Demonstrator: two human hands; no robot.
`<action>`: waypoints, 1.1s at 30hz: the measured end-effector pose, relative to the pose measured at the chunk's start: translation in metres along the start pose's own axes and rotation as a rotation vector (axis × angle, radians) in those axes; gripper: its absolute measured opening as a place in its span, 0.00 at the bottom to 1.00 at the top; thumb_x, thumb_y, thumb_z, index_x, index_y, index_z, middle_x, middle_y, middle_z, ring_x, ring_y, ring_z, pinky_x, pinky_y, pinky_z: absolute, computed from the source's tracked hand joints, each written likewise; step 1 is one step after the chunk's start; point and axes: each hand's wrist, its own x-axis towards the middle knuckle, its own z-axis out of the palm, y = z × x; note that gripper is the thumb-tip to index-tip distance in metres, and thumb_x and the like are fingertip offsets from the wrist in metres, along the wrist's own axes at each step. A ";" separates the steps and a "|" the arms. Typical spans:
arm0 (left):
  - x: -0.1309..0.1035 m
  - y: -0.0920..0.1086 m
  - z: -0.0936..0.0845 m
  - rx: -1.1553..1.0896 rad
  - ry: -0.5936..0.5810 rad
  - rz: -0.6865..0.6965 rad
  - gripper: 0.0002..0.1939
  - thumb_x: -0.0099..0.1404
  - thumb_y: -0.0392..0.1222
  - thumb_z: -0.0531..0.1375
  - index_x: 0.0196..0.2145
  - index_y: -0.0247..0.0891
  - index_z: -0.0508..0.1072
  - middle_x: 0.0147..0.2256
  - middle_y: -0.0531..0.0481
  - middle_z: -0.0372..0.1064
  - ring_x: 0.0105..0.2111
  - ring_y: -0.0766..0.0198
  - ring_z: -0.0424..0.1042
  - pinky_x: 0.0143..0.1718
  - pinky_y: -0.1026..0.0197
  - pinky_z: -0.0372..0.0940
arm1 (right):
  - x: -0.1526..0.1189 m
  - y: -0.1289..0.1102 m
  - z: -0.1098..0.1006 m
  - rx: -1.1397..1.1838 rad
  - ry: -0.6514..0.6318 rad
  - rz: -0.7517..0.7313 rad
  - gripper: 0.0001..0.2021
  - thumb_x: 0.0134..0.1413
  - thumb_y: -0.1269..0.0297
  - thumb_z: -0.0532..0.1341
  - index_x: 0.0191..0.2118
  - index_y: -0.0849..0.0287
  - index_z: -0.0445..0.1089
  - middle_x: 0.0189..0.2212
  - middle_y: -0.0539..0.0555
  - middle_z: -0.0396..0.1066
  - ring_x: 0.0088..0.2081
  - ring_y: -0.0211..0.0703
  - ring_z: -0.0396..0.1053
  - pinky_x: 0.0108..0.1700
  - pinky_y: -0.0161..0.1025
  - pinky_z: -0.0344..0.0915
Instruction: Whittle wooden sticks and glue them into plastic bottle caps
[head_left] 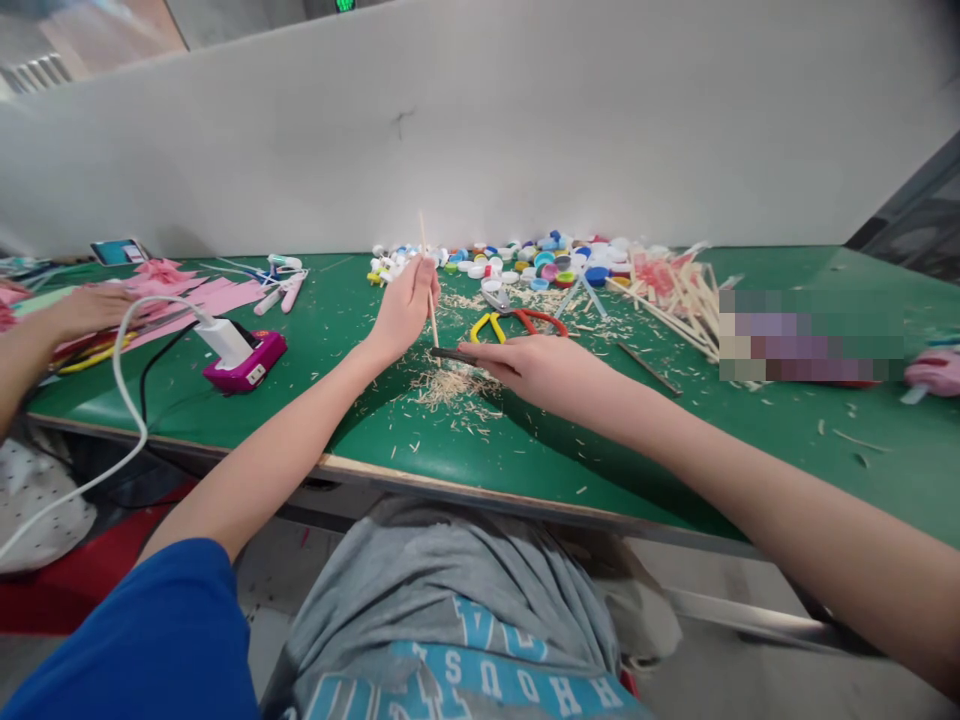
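My left hand is closed round a thin pale wooden stick, which stands nearly upright, its lower end just above the table. In my right hand is a narrow dark blade, held level with its tip against or close beside the stick's lower end. Whether the two touch is hard to see. Below them lies a heap of wood shavings. Just beyond my right hand rest pliers with one yellow and one red handle.
Many coloured bottle caps line the back of the green table, with a bundle of wooden sticks to their right. A purple power socket with a white plug stands left. Another person's hand is among pink paper.
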 end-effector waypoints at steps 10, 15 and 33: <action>-0.001 0.001 0.001 -0.008 0.003 -0.005 0.24 0.69 0.61 0.42 0.25 0.41 0.59 0.20 0.54 0.59 0.19 0.69 0.60 0.24 0.62 0.58 | -0.002 0.006 0.010 -0.071 0.084 -0.014 0.21 0.66 0.59 0.46 0.63 0.40 0.57 0.35 0.52 0.70 0.27 0.37 0.63 0.25 0.35 0.47; 0.000 -0.001 0.001 -0.034 0.012 -0.020 0.24 0.68 0.61 0.43 0.25 0.41 0.59 0.20 0.54 0.59 0.19 0.70 0.60 0.23 0.62 0.58 | 0.001 0.004 0.005 0.048 0.069 -0.001 0.20 0.66 0.60 0.48 0.61 0.43 0.61 0.37 0.53 0.72 0.32 0.39 0.67 0.28 0.34 0.53; -0.001 -0.002 0.004 -0.076 0.005 -0.015 0.23 0.69 0.59 0.43 0.26 0.40 0.59 0.21 0.55 0.58 0.19 0.71 0.60 0.23 0.65 0.58 | 0.001 0.005 0.006 -0.003 0.062 0.021 0.21 0.66 0.59 0.46 0.62 0.41 0.58 0.35 0.52 0.70 0.29 0.37 0.62 0.27 0.34 0.48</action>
